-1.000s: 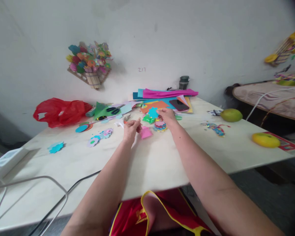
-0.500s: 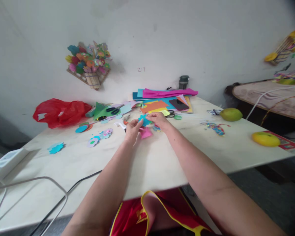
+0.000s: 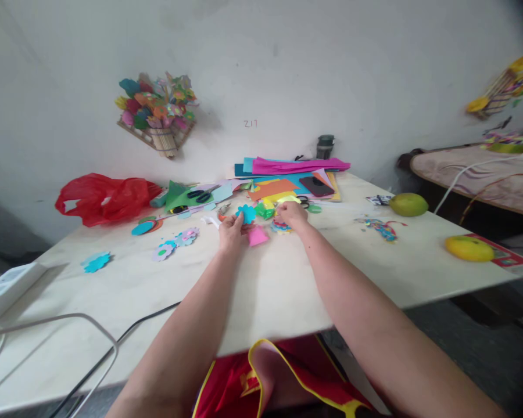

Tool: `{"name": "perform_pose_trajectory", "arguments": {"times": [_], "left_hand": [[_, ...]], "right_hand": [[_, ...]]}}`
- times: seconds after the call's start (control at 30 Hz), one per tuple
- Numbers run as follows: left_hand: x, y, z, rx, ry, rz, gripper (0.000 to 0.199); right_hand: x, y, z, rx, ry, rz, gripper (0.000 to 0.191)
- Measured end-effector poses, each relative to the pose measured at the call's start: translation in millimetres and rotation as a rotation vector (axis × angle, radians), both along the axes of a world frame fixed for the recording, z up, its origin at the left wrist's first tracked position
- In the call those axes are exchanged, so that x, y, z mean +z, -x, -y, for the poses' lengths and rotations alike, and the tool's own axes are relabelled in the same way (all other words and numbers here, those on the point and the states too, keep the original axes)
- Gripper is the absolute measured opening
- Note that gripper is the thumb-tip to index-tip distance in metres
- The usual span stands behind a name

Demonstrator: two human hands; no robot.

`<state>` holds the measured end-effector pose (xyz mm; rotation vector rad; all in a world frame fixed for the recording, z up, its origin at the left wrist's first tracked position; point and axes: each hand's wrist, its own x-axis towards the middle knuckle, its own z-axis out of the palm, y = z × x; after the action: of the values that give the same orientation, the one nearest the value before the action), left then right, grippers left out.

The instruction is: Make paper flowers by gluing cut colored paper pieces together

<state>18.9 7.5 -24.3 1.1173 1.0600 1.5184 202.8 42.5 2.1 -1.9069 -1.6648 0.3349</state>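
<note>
Pinched between the fingers of my left hand (image 3: 231,231) is a blue paper flower (image 3: 246,215). My right hand (image 3: 291,214) is closed over a small pile of colourful paper flowers (image 3: 281,227); whatever its fingertips grip is hidden. Green pieces (image 3: 264,211) lie between the two hands, and a pink piece (image 3: 257,235) is just right of my left hand. Layered paper flowers (image 3: 164,251) rest further left, with a white tool (image 3: 211,220) beside my left hand.
Scissors (image 3: 203,193), coloured sheets (image 3: 275,188) and a phone (image 3: 316,186) lie at the back. A red bag (image 3: 108,198) is back left, a power strip (image 3: 13,284) with cables front left. Two mangoes (image 3: 408,204) sit on the right.
My right hand has let go of the blue flower and moved right to the flower pile. The blue flower, still in my left hand, has shifted slightly left.
</note>
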Motion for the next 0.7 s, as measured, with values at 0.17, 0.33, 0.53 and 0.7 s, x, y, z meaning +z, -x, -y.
{"name": "perform_pose_trajectory", "arguments": {"times": [0.17, 0.33, 0.53, 0.7], "left_hand": [[-1.5, -1, 0, 0.003, 0.014, 0.046, 0.032], [0.6, -1, 3, 0.024, 0.04, 0.054, 0.032], [1.4, -2, 3, 0.024, 0.046, 0.061, 0.029], [-0.3, 0, -1, 0.026, 0.032, 0.104, 0.027]], "right_hand": [[-2.0, 6, -1, 0.009, 0.005, 0.153, 0.024], [-7.0, 11, -6, 0.028, -0.038, 0.249, 0.038], [-8.5, 20, -7, 0.052, -0.037, 0.311, 0.038], [-8.8, 23, -10, 0.052, -0.052, 0.245, 0.027]]}}
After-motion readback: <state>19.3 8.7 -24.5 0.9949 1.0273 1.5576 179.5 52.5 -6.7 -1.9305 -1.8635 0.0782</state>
